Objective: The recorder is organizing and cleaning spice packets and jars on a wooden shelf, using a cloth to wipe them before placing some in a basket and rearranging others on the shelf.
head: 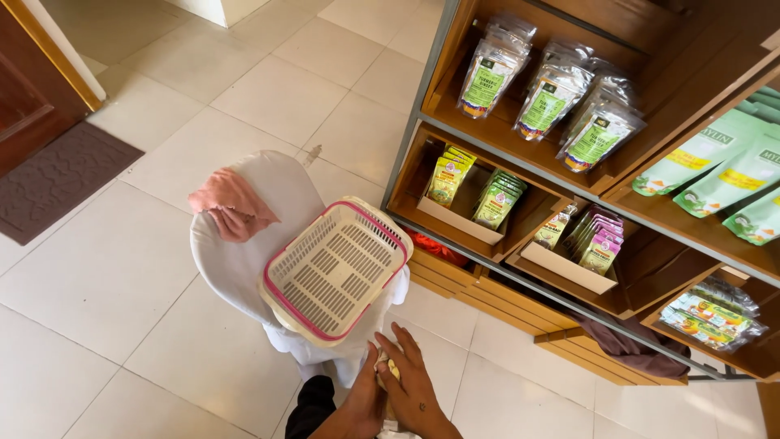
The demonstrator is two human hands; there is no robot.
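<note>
Gripping a small pale packet (392,370) low over the floor tiles (122,268), left hand (363,402) and right hand (414,386) are both closing on it; basket (335,268) is perching tilted on the covered chair (244,236), possibly sliding off.

Both hands meet low at the bottom edge, left hand (363,400) and right hand (416,382) pinching a small pale packet (388,370); just above, an empty cream-and-pink basket (335,269) sits on a white-covered stool (244,244) with a pink cloth (233,206); wooden shelves (520,154) of pouches to the right.
</note>
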